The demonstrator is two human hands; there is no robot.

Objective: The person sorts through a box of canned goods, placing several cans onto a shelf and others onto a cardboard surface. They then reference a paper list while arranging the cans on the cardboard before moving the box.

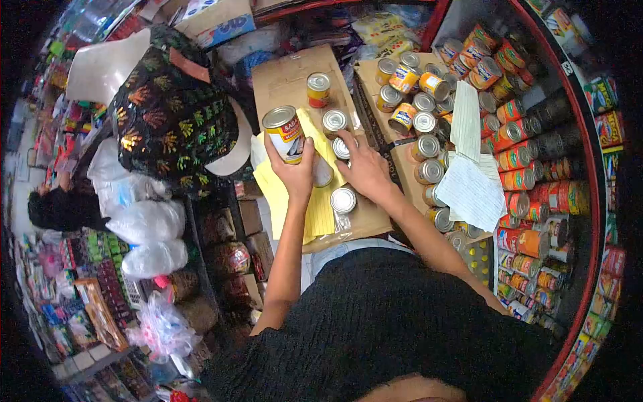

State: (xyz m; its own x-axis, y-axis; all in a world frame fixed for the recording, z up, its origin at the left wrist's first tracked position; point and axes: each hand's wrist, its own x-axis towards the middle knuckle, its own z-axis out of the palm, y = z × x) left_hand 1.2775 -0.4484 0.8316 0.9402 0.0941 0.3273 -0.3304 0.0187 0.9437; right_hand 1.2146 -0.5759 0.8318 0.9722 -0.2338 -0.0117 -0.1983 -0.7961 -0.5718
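My left hand (293, 173) is wrapped round a large can (284, 135) with a red, yellow and white label, held upright above yellow lined paper (270, 195). My right hand (367, 171) has its fingers curled over a smaller can (341, 148) on the cardboard (295, 70). Just behind that one stands another silver-topped can (333, 120), and a further can (343, 199) is nearer to me. A can with a red and yellow label (319, 89) stands farther back. One more can (323, 173) shows partly between my hands.
On the right, an open carton (365, 74) bears many cans and loose written sheets (471, 191). Shelves of stacked cans (519, 179) rise beyond it. To the left are a dark patterned garment on a mannequin (167, 114) and white plastic bags (151, 231).
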